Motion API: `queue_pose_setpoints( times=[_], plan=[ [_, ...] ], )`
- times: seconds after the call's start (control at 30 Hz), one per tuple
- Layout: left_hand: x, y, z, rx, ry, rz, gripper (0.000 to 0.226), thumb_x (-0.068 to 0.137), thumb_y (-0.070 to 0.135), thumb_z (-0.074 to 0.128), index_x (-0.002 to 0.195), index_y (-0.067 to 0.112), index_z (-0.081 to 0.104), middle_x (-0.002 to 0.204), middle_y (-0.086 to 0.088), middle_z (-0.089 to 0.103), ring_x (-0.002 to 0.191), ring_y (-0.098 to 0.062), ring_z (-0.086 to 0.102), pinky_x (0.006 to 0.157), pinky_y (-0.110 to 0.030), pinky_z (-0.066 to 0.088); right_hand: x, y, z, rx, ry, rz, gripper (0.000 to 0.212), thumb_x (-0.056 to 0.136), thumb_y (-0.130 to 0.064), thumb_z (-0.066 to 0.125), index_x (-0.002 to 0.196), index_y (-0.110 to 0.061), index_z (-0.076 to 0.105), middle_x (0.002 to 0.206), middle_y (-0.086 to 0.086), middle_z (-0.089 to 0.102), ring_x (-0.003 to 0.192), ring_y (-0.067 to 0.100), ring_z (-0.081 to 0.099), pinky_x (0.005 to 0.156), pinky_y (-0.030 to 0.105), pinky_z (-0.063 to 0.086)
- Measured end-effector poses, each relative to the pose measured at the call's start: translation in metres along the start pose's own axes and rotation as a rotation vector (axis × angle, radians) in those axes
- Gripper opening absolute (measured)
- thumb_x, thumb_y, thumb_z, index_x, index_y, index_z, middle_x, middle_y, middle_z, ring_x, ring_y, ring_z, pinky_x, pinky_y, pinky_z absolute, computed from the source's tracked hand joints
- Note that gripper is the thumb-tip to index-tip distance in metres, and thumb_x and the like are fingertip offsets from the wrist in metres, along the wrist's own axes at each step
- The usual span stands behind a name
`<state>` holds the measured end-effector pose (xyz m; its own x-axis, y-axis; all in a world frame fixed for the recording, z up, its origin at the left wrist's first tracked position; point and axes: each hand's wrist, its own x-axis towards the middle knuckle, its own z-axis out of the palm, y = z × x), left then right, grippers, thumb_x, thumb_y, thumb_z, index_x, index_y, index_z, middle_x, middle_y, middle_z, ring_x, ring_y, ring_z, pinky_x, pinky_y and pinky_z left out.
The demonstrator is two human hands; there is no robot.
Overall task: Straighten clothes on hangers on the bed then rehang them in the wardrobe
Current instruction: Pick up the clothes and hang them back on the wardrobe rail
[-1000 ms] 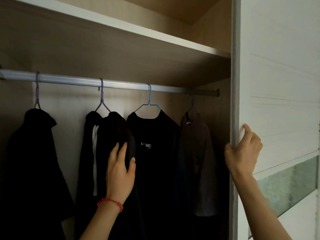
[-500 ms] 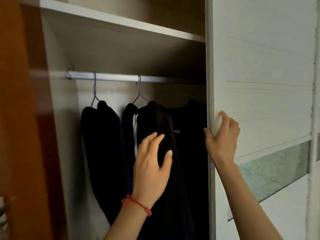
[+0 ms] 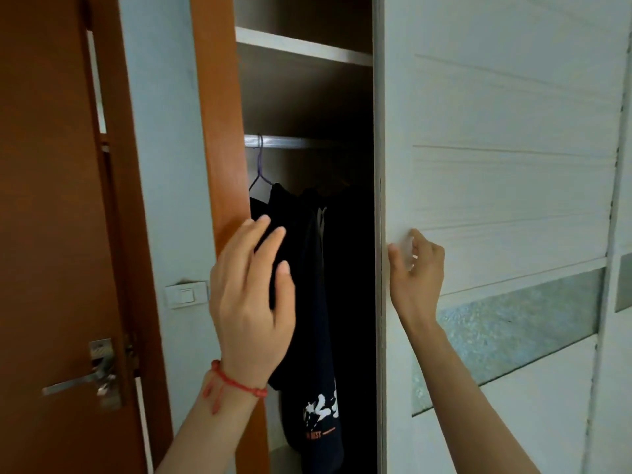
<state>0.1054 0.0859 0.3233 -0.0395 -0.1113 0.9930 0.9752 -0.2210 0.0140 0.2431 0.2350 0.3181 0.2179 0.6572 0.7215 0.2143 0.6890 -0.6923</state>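
Observation:
The white sliding wardrobe door (image 3: 496, 186) covers most of the opening, leaving a narrow gap. My right hand (image 3: 415, 271) grips the door's left edge, fingers curled on its front. In the gap, dark clothes (image 3: 307, 302) hang from a metal rail (image 3: 284, 141); one purple hanger hook (image 3: 260, 159) shows. My left hand (image 3: 251, 299), with a red string at the wrist, is held flat with fingers apart against the leftmost black garment, holding nothing.
An orange-brown wardrobe side panel (image 3: 219, 131) bounds the gap on the left. Further left are a wall with a light switch (image 3: 186, 295) and a brown room door with a metal handle (image 3: 82, 379). A shelf (image 3: 301, 47) spans the wardrobe above the rail.
The sliding door has moved left with my right hand on its edge, narrowing the opening and hiding most of the clothes. My view has swung left to the side panel and room door.

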Motion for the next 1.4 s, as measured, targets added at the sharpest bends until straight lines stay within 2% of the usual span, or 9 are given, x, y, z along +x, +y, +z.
queue_pose_setpoints(
  times=[0.1, 0.27, 0.4, 0.47, 0.77, 0.9, 1.07, 1.23, 1.4],
  plan=[
    [-0.009, -0.022, -0.006, 0.02, 0.031, -0.095, 0.036, 0.091, 0.009, 0.043, 0.124, -0.004, 0.051, 0.132, -0.016, 0.048, 0.128, -0.025, 0.04, 0.113, -0.028, 0.031, -0.016, -0.011, 0.012, 0.013, -0.006, -0.001, 0.046, 0.092, -0.024, 0.052, 0.134, -0.006, 0.045, 0.128, 0.016, 0.044, 0.116, 0.03, 0.048, 0.1, 0.044, 0.041],
    [-0.021, -0.033, -0.002, -0.199, -0.05, -0.429, 0.05, 0.094, 0.025, 0.034, 0.14, 0.007, 0.029, 0.141, 0.001, 0.033, 0.133, -0.002, 0.026, 0.105, 0.003, 0.019, -0.041, -0.023, 0.029, 0.044, -0.03, -0.051, 0.042, 0.092, -0.019, 0.053, 0.131, -0.005, 0.047, 0.113, 0.009, 0.045, 0.106, 0.027, 0.051, 0.095, 0.038, 0.044],
    [-0.024, -0.041, 0.002, -0.255, -0.024, -0.479, 0.043, 0.096, 0.02, 0.033, 0.139, 0.019, 0.028, 0.139, 0.011, 0.035, 0.126, 0.023, 0.026, 0.101, 0.005, 0.022, -0.054, -0.034, 0.04, 0.092, -0.053, -0.069, 0.038, 0.091, -0.019, 0.055, 0.127, -0.007, 0.052, 0.105, 0.0, 0.043, 0.095, 0.021, 0.055, 0.09, 0.032, 0.046],
    [-0.026, -0.043, 0.002, -0.25, -0.025, -0.476, 0.043, 0.095, 0.018, 0.033, 0.138, 0.02, 0.028, 0.139, 0.012, 0.035, 0.125, 0.027, 0.024, 0.102, 0.004, 0.022, -0.059, -0.038, 0.045, 0.116, -0.062, -0.084, 0.036, 0.09, -0.018, 0.057, 0.124, -0.008, 0.054, 0.102, 0.0, 0.044, 0.092, 0.021, 0.056, 0.088, 0.03, 0.046],
    [-0.027, -0.046, 0.005, -0.192, 0.0, -0.407, 0.045, 0.096, 0.029, 0.029, 0.139, 0.017, 0.025, 0.141, 0.006, 0.037, 0.131, 0.019, 0.024, 0.106, -0.001, 0.022, -0.091, -0.049, 0.07, 0.198, -0.048, -0.122, 0.039, 0.084, -0.03, 0.053, 0.12, -0.017, 0.059, 0.092, -0.016, 0.042, 0.086, 0.002, 0.053, 0.076, 0.001, 0.038],
    [-0.029, -0.046, 0.005, -0.177, 0.02, -0.415, 0.045, 0.096, 0.034, 0.027, 0.139, 0.019, 0.026, 0.14, 0.005, 0.039, 0.129, 0.021, 0.025, 0.105, 0.0, 0.023, -0.099, -0.054, 0.076, 0.187, -0.043, -0.165, 0.048, 0.085, -0.042, 0.047, 0.123, -0.014, 0.057, 0.093, -0.016, 0.042, 0.086, 0.006, 0.053, 0.077, 0.003, 0.039],
    [-0.029, -0.045, 0.006, -0.156, 0.025, -0.402, 0.055, 0.095, 0.043, 0.021, 0.14, 0.012, 0.03, 0.139, 0.003, 0.039, 0.131, 0.017, 0.023, 0.104, 0.002, 0.022, -0.106, -0.062, 0.08, 0.157, -0.049, -0.193, 0.055, 0.083, -0.044, 0.04, 0.124, -0.011, 0.056, 0.094, -0.004, 0.044, 0.086, 0.015, 0.054, 0.076, 0.018, 0.045],
    [-0.03, -0.045, 0.006, -0.148, 0.024, -0.389, 0.057, 0.096, 0.042, 0.021, 0.139, 0.007, 0.032, 0.138, 0.0, 0.039, 0.131, 0.001, 0.027, 0.103, 0.003, 0.021, -0.105, -0.061, 0.078, 0.133, -0.101, -0.179, 0.05, 0.085, -0.038, 0.046, 0.129, -0.013, 0.052, 0.095, -0.005, 0.042, 0.088, 0.012, 0.052, 0.076, 0.011, 0.04],
    [-0.029, -0.047, 0.007, -0.125, 0.026, -0.389, 0.047, 0.096, 0.025, 0.031, 0.136, 0.001, 0.037, 0.136, -0.002, 0.042, 0.128, -0.002, 0.034, 0.105, -0.001, 0.025, -0.102, -0.068, 0.062, 0.123, -0.269, -0.127, 0.054, 0.083, -0.039, 0.046, 0.132, -0.016, 0.047, 0.103, -0.005, 0.042, 0.098, 0.014, 0.053, 0.085, 0.026, 0.047]
  ],
)
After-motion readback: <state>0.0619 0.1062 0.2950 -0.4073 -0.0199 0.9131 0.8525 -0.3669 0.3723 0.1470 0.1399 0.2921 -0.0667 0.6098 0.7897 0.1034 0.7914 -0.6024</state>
